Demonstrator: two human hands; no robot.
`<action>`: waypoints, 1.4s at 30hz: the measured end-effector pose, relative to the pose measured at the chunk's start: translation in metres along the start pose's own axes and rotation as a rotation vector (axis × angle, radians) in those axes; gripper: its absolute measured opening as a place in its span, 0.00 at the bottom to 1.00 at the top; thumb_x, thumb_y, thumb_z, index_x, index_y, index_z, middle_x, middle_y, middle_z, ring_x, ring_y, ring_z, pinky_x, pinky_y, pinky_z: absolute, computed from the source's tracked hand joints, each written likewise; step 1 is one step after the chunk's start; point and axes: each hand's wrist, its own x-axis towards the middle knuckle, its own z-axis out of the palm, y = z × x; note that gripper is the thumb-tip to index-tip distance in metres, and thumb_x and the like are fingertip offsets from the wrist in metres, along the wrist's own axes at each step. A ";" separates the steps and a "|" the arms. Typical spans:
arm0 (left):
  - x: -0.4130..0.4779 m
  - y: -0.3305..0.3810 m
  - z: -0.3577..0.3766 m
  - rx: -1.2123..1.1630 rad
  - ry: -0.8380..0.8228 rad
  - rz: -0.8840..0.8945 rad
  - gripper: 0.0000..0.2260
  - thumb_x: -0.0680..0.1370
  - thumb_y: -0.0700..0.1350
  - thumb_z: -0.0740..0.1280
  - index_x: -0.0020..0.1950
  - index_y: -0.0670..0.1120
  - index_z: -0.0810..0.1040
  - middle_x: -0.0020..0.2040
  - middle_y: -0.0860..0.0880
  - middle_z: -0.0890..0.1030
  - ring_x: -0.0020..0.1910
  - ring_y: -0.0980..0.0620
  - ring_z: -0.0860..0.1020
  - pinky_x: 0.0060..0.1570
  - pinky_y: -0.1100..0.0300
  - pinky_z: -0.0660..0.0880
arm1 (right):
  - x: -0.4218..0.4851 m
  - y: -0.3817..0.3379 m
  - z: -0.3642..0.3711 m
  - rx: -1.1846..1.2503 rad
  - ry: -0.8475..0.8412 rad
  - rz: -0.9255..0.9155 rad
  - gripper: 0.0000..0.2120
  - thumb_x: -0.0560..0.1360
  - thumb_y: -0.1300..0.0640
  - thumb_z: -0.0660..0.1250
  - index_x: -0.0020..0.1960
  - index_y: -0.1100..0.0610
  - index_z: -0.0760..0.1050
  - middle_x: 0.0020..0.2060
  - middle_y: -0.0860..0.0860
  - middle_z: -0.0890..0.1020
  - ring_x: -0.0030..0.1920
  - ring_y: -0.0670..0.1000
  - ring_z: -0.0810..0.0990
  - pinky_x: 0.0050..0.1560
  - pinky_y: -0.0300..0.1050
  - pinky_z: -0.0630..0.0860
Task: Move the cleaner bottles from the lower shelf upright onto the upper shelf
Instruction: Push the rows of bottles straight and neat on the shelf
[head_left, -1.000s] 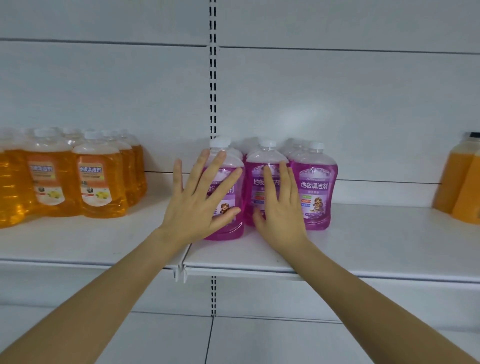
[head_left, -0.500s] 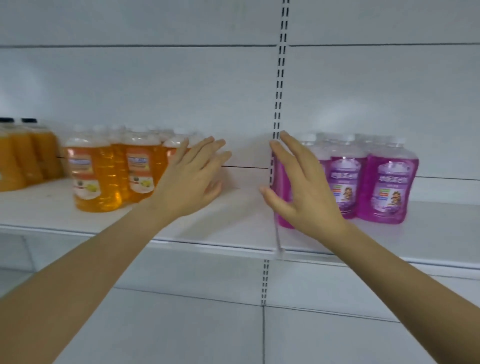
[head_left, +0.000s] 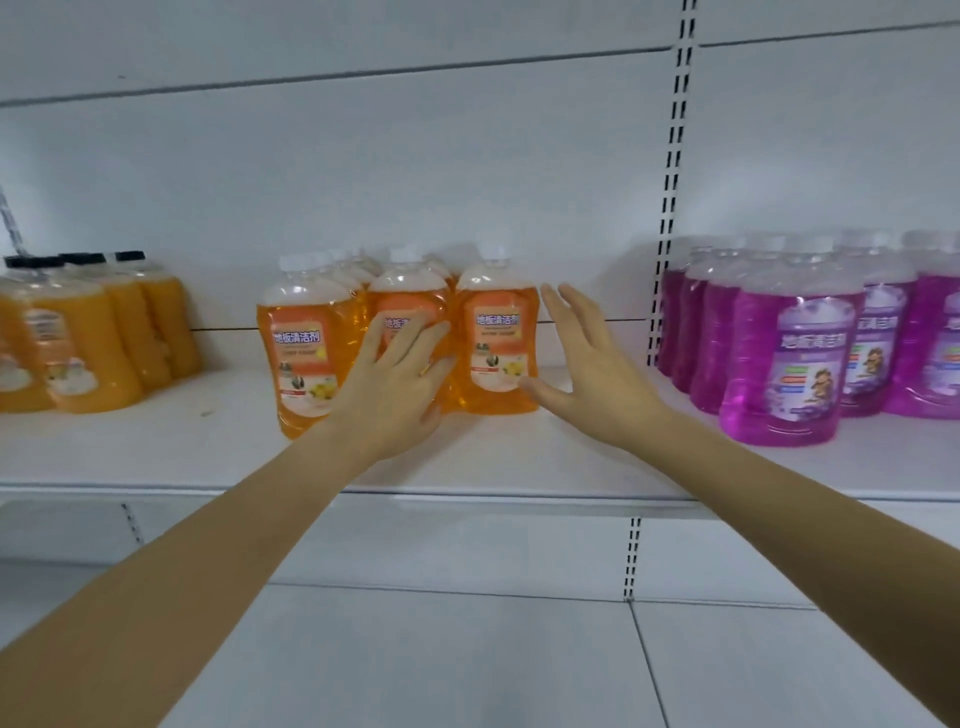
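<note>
A cluster of orange cleaner bottles (head_left: 304, 353) with white caps stands upright on the white shelf (head_left: 493, 467). My left hand (head_left: 397, 384) lies flat with straight fingers against the front of the middle orange bottle. My right hand (head_left: 592, 376) is spread open just right of the rightmost orange bottle (head_left: 496, 343), its thumb at the bottle's lower side. A group of purple cleaner bottles (head_left: 789, 358) stands upright further right on the same shelf.
Yellow-orange bottles with black caps (head_left: 78, 338) stand at the far left of the shelf. A slotted upright (head_left: 675, 182) runs down the white back panel. Below the shelf edge lies a white panel (head_left: 467, 649).
The view has swung left from the purple bottles to the orange ones. Both hands moved left with it, from the purple bottles to the orange group.
</note>
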 end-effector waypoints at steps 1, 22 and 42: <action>0.000 -0.003 0.002 0.030 0.027 0.011 0.21 0.66 0.46 0.74 0.56 0.41 0.79 0.64 0.39 0.75 0.66 0.38 0.71 0.63 0.33 0.62 | 0.006 -0.001 0.006 -0.002 -0.001 -0.004 0.42 0.74 0.46 0.65 0.76 0.55 0.42 0.76 0.55 0.49 0.75 0.53 0.50 0.71 0.51 0.59; 0.004 -0.024 0.025 0.272 0.074 -0.046 0.39 0.61 0.62 0.74 0.70 0.51 0.69 0.72 0.42 0.67 0.69 0.38 0.66 0.67 0.42 0.63 | 0.035 0.009 0.072 0.024 0.220 -0.053 0.47 0.68 0.49 0.73 0.70 0.38 0.39 0.75 0.58 0.45 0.60 0.60 0.75 0.43 0.46 0.76; 0.008 -0.025 0.028 0.100 0.008 -0.053 0.32 0.76 0.51 0.65 0.74 0.47 0.51 0.77 0.38 0.44 0.74 0.33 0.44 0.65 0.39 0.32 | 0.040 -0.003 0.079 -0.024 0.227 -0.008 0.48 0.67 0.49 0.74 0.69 0.38 0.38 0.75 0.57 0.45 0.56 0.59 0.78 0.43 0.50 0.79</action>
